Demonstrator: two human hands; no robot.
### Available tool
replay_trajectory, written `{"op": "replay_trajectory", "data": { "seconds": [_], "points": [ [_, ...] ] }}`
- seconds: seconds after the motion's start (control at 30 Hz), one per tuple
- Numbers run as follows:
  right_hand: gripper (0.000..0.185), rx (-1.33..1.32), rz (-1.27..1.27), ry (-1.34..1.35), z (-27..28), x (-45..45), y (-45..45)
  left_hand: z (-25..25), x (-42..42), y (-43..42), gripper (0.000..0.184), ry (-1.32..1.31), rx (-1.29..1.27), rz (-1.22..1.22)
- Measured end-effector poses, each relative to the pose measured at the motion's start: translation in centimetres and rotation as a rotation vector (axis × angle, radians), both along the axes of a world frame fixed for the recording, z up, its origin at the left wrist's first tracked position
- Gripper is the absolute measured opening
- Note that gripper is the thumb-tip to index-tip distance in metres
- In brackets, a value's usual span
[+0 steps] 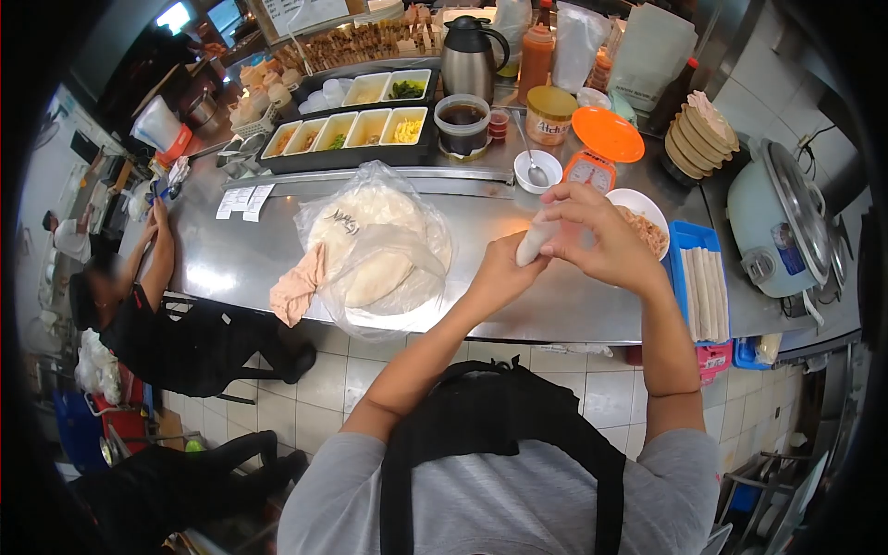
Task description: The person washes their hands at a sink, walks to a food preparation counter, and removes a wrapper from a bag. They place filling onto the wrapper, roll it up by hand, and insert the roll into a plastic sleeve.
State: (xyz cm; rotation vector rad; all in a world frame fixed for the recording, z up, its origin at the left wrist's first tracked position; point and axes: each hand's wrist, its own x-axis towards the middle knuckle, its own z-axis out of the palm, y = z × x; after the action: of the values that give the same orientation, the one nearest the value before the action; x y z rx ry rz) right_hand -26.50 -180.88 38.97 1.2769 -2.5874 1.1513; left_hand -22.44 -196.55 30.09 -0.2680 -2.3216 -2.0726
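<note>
A pale, thin-wrapped spring roll (534,243) is held upright above the steel counter. My left hand (507,270) is closed around its lower part. At its upper end, the curved fingers and thumb of my right hand (601,242) close on the roll, hiding part of it. Just beyond my right hand, a white bowl (651,205) holds shredded filling. Several similar rolls (705,294) lie side by side in a blue tray (683,242) to the right. Left of my hands, a clear plastic bag (430,242) contains round, pale wrappers (379,282), with a peach cloth (298,285) against it.
An orange scale (590,172), a white bowl with a spoon (525,174), and a dark-liquid tub (462,117) stand behind. A black topping holder (347,153) and steel jug (467,65) line the back. A rice cooker (768,222) is right; a co-worker (153,347) works left.
</note>
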Motion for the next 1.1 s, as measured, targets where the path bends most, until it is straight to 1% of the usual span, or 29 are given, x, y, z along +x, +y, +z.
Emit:
{"op": "replay_trajectory", "data": {
  "seconds": [0.07, 0.13, 0.2, 0.23, 0.3, 0.33, 0.37, 0.4, 0.47, 0.5, 0.53, 0.57, 0.6, 0.63, 0.67, 0.7, 0.83, 0.9, 1.03, 1.1],
  "points": [
    [0.022, -0.013, 0.004, 0.019, -0.6, -0.2, -0.3, -0.4, -0.2, -0.2, 0.016, -0.020, 0.017, 0.085],
    [0.023, -0.028, 0.008, 0.035, -1.2, -0.3, -0.7, -0.3, -0.1, -0.4, 0.016, -0.034, 0.010, 0.094],
    [0.021, -0.117, 0.005, -0.060, -1.7, -0.3, -1.0, -0.4, -0.1, -0.5, 0.017, -0.049, 0.004, 0.101],
    [0.021, -0.118, 0.010, -0.062, -1.7, -0.4, -0.9, -0.6, -0.2, -0.6, 0.017, -0.018, 0.012, 0.076],
    [0.019, 0.076, -0.004, 0.198, -1.6, -1.2, -0.4, -0.6, -0.3, -0.9, 0.018, 0.015, 0.018, 0.055],
    [0.019, 0.073, 0.000, 0.198, -1.5, -1.8, -0.2, -0.4, -0.2, -1.2, 0.019, -0.056, 0.024, -0.002],
    [0.018, -0.106, 0.011, 0.038, -1.2, -2.7, -0.2, -0.2, -0.2, -1.5, 0.019, -0.125, 0.030, -0.059],
    [0.017, -0.283, 0.021, -0.122, -0.9, -3.9, -0.1, -0.1, -0.2, -1.7, 0.019, -0.126, 0.027, -0.056],
    [0.013, -0.279, -0.111, 0.021, -3.6, -8.8, 0.0, 0.1, -0.1, -2.1, 0.020, -0.244, 0.114, -0.067],
    [0.014, -0.166, -0.163, 0.125, -6.6, -12.1, 0.3, 0.1, -0.1, -2.3, 0.020, -0.237, 0.108, -0.068],
    [0.015, -0.052, -0.215, 0.229, -10.1, -14.8, 0.3, -0.2, 0.1, -2.4, 0.021, -0.263, 0.161, -0.051],
    [0.018, 0.100, -0.281, 0.209, -12.9, -16.2, 0.0, -0.4, 0.2, -2.6, 0.021, -0.288, 0.216, -0.033],
    [0.021, 0.254, -0.345, 0.186, -15.2, -17.4, -0.4, -0.5, 0.4, -2.8, 0.021, -0.279, 0.214, -0.032],
    [0.021, 0.252, -0.344, 0.196, -16.8, -18.0, -0.7, -0.6, 0.6, -3.0, 0.021, -0.290, 0.205, -0.019],
    [0.023, 0.367, -0.334, 0.286, -18.4, -18.0, -0.9, -0.7, 0.7, -3.3, 0.021, -0.303, 0.197, -0.006],
    [0.026, 0.483, -0.323, 0.374, -19.1, -18.2, -1.2, -0.3, 1.0, -3.5, 0.020, -0.332, 0.145, 0.020],
    [0.023, 0.545, -0.327, 0.313, -20.3, -19.3, -2.0, -1.3, 1.5, -4.3, 0.020, -0.351, 0.175, 0.070],
    [0.020, 0.390, -0.340, 0.268, -18.3, -19.1, -2.1, -1.6, 1.4, -4.4, 0.021, -0.315, 0.183, 0.100],
    [0.014, 0.364, -0.355, 0.258, -18.4, -20.1, -1.3, -1.5, 1.1, -4.0, 0.021, -0.325, 0.178, 0.125],
    [0.010, 0.019, -0.347, 0.046, -18.1, -20.4, -1.3, -1.6, 0.6, -3.9, 0.020, -0.338, 0.227, 0.077]
  ]
}}
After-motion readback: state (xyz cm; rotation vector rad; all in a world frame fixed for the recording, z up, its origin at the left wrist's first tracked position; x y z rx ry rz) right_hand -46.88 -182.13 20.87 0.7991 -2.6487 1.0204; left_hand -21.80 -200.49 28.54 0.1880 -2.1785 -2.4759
